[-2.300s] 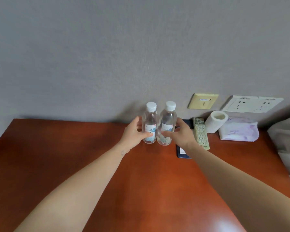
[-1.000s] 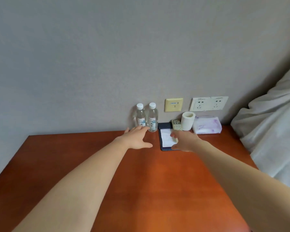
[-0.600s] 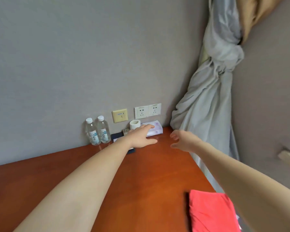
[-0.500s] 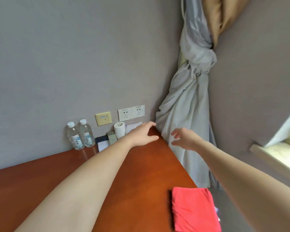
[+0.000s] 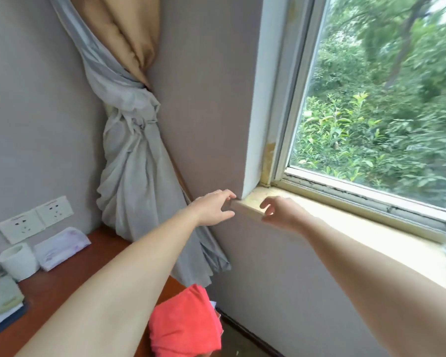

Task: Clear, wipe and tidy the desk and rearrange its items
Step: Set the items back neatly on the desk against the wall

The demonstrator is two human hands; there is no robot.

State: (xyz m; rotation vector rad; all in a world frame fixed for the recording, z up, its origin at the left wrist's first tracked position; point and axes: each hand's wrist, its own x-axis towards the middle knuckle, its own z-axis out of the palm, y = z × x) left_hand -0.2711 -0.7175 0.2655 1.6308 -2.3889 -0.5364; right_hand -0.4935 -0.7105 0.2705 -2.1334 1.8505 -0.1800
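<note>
Cream stone lies just ahead of both hands: the left hand (image 5: 213, 208) and right hand (image 5: 281, 212), fingers loosely spread and empty, hover at the windowsill (image 5: 345, 228) corner. A second ago they were leaving the bottles at the back wall; the view has swung right, so that arranging looks finished. The red cloth (image 5: 186, 323) lies folded on the desk (image 5: 49, 300) edge, under the left forearm

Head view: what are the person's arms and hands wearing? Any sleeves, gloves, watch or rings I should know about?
Nothing worn shows. The left hand and right hand are ungloved; the left forearm and right forearm are bare to the picture's edge, with no sleeve, watch or bracelet. No ring shows on the visible fingers, though blur could hide a thin one.
</note>
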